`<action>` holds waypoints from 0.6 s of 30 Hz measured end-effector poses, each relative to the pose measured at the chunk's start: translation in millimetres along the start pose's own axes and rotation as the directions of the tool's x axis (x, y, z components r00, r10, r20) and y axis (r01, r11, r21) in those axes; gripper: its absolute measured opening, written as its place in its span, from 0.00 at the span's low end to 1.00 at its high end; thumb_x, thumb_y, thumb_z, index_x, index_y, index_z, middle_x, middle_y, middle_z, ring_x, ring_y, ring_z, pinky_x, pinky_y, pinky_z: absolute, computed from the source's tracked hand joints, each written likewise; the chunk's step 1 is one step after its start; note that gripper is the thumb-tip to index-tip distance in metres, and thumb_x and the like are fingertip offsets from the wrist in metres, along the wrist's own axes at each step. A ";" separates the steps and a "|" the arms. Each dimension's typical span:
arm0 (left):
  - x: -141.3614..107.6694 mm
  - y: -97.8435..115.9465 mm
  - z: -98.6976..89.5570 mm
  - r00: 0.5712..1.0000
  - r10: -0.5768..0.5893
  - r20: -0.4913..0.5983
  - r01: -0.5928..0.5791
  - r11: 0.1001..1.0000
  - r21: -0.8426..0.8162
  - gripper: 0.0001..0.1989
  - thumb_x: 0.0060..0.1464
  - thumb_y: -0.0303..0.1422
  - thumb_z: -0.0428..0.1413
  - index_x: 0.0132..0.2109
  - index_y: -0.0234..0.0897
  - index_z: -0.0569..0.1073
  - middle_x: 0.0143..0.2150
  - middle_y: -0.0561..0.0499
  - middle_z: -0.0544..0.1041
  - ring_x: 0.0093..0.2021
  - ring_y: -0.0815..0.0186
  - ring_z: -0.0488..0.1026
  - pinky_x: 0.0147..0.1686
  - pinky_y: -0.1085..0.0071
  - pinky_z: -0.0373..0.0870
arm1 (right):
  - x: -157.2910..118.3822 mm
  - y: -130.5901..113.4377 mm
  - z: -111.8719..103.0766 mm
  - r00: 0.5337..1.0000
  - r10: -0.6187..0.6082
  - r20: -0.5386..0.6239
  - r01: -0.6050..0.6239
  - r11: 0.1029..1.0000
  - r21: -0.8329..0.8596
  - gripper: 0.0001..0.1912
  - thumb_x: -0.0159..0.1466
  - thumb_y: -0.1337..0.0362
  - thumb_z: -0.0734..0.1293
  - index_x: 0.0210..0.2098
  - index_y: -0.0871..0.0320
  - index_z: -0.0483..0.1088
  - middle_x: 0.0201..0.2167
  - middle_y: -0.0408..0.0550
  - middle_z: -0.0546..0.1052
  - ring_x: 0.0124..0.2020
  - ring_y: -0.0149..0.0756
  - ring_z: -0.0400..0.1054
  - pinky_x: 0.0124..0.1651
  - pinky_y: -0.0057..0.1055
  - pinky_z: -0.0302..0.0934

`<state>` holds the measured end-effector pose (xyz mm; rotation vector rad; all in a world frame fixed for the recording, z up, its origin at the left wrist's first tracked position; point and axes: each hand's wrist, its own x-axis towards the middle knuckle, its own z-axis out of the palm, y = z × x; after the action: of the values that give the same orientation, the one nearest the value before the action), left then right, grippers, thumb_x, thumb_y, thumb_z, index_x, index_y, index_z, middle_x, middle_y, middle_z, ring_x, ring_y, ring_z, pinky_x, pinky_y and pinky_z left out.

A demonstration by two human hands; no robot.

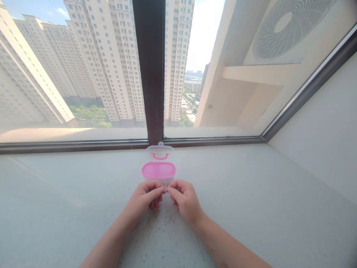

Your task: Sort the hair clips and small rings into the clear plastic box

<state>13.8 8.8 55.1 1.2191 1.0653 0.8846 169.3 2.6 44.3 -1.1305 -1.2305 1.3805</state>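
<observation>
My left hand [150,193] and my right hand [181,195] meet at the centre, thumb and forefinger pinched on each. A small thin dark loop [162,185] shows at the left fingertips, and a similar thin loop [169,185] at the right ones. Whether the two are joined cannot be made out. Just beyond the fingers stands a small clear plastic box with a pink oval top [158,170]. Its see-through lid [160,149], with a pink handle, is tipped up at the back. Faint thin loops [171,217] lie on the pale surface below my hands.
The pale speckled windowsill [251,193] spreads to both sides. Behind the box runs a dark window frame [156,74] with a central upright. A white wall [320,130] bounds the right side. Tall buildings and an air-conditioner fan are outside the glass.
</observation>
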 end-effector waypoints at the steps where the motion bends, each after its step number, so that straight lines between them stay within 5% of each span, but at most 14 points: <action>1: 0.3 0.1 0.1 1.000 -0.001 0.001 0.001 1.000 -0.001 0.12 0.50 0.36 0.56 0.25 0.34 0.69 0.19 0.55 0.67 0.19 0.72 0.63 0.19 0.76 0.56 | 0.1 0.6 -0.1 1.000 -0.003 -0.002 0.003 1.000 -0.004 0.08 0.56 0.63 0.63 0.24 0.61 0.67 0.13 0.37 0.62 0.14 0.24 0.51 0.17 0.22 0.45; 18: -1.1 -0.6 -0.4 1.000 -0.029 -0.011 0.029 1.000 -0.010 0.12 0.49 0.37 0.57 0.24 0.34 0.69 0.18 0.56 0.67 0.19 0.72 0.62 0.20 0.76 0.56 | -0.1 3.1 0.8 0.999 -0.032 -0.016 0.031 0.998 -0.056 0.10 0.57 0.62 0.64 0.22 0.59 0.63 0.12 0.35 0.60 0.15 0.24 0.50 0.20 0.22 0.46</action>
<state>13.0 7.7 54.7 1.1890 1.0840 0.8738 168.4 2.2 41.2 -1.1546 -1.2762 1.3177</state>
